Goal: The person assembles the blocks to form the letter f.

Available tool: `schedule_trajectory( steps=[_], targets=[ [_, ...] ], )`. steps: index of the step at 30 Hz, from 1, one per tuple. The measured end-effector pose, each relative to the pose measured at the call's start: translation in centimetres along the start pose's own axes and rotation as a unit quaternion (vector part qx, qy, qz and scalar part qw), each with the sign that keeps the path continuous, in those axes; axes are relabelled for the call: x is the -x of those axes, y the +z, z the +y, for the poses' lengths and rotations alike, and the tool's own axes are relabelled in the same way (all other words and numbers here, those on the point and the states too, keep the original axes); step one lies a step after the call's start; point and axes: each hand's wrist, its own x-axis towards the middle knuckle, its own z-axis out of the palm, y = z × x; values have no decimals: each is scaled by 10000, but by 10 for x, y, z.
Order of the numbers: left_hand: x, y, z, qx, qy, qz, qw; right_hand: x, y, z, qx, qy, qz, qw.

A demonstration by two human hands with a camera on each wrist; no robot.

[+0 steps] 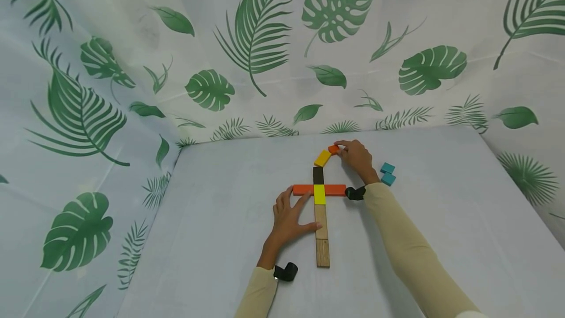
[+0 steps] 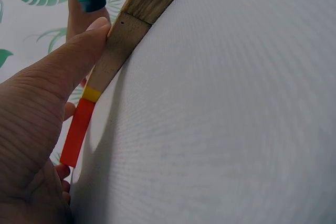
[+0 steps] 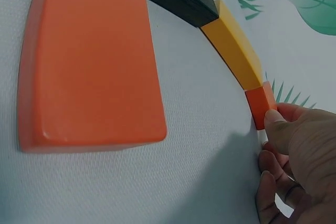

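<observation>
Thumb and index finger of my right hand (image 1: 356, 157) pinch a small orange block (image 3: 258, 106) at the far end of a curve of blocks. It touches the end of a yellow block (image 1: 322, 158), which follows a black block (image 1: 318, 175). Below these lies a bright yellow block (image 1: 320, 194) with a left red block (image 1: 302, 191) and a right red block (image 1: 335, 190) on either side. Two wooden blocks (image 1: 321, 222) continue the line toward me. My left hand (image 1: 287, 222) is spread, its thumb touching the upper wooden block and its fingertips at the left red block.
Two teal blocks (image 1: 387, 168) lie touching or nearly so, right of my right wrist. A pale cloth covers the table (image 1: 212, 229). Behind and at the sides hangs a white curtain (image 1: 273, 107) printed with green leaves. Each wrist wears a black camera mount (image 1: 287, 272).
</observation>
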Motion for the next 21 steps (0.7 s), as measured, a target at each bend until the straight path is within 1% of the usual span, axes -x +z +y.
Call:
schedule_trajectory(
  steps=[5,10,15,21],
  targets=[
    [-1,1,-1,25,-8,30,10000,1,0,1,40,-77,134,9999],
    [-2,2,-2,-8,-22,23,10000,2,0,1,-45,-134,212,9997],
    [-2,1,-1,34,-18,0,10000,3,0,1,-74,-158,219,9996],
    [0,1,0,51,-18,-7,10000,5,0,1,-121,-90,162,9998]
  ],
)
